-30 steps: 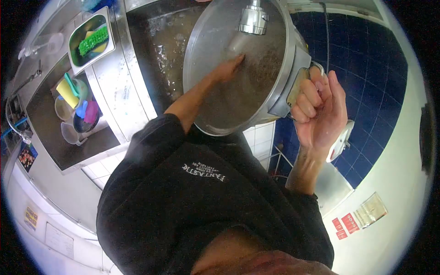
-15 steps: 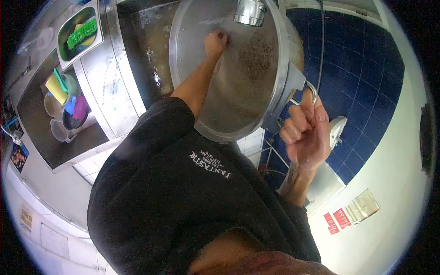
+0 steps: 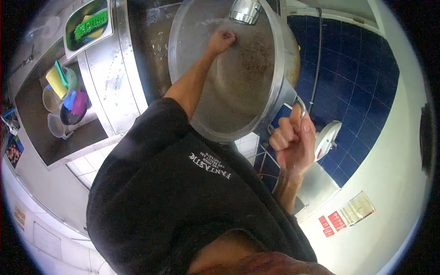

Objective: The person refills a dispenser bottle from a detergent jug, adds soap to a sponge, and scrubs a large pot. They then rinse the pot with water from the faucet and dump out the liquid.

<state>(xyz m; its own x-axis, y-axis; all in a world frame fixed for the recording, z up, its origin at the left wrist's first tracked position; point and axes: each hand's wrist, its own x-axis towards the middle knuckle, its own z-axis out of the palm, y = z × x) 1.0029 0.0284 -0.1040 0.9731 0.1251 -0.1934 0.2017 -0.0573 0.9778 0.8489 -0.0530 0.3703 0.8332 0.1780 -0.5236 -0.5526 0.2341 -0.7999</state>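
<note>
A large metal pot (image 3: 229,103) is tilted with its wide mouth towards me. Brown speckled marks cover part of its inside. My left hand (image 3: 222,42) reaches into the pot, closed, with its fingertips against the inner surface beside those marks. Whatever it may hold is hidden. Outside the rim, my right hand (image 3: 294,141) has its fingers hooked through the pot's looped metal handle (image 3: 302,109). A chrome tap head (image 3: 245,12) hangs over the upper part of the pot.
Left of the pot runs a steel counter (image 3: 112,78) with a metal tray (image 3: 68,51) holding a green brush (image 3: 90,25). A sink (image 3: 36,133) beyond it contains bowls, a jug and a yellow sponge (image 3: 56,82). To the right are blue tiles (image 3: 357,68) and a small white basin (image 3: 328,137).
My left hand has shifted slightly right across the pot's inside. The view has turned a little. My right hand keeps its hold on the handle.
</note>
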